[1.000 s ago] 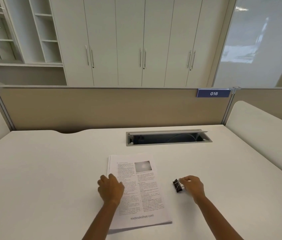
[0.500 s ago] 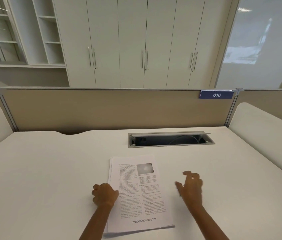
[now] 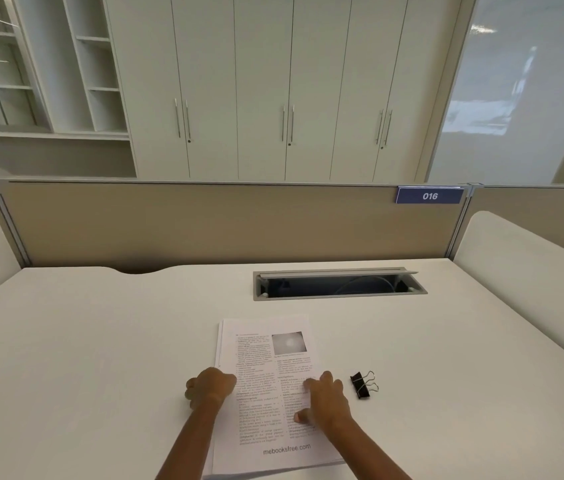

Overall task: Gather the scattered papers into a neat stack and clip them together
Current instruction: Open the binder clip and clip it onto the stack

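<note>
Two grips nearest you; your left grip (image 3: pixel 211 388) curls against the left edge of one paper stack (image 3: pixel 263 362), hold cannot be told; right grip (image 3: pixel 325 403) presses flat on it; one binder clip (image 3: pixel 363 384) lies loose on the bench (image 3: pixel 100 341), just right; one cable hatch (image 3: pixel 339 284) beyond.

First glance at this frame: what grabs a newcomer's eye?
The printed paper stack at the near centre of the white desk, left hand curled at its left edge, right hand resting on its right half. Next, the black binder clip lying free just right of the stack, touched by neither hand.
</note>
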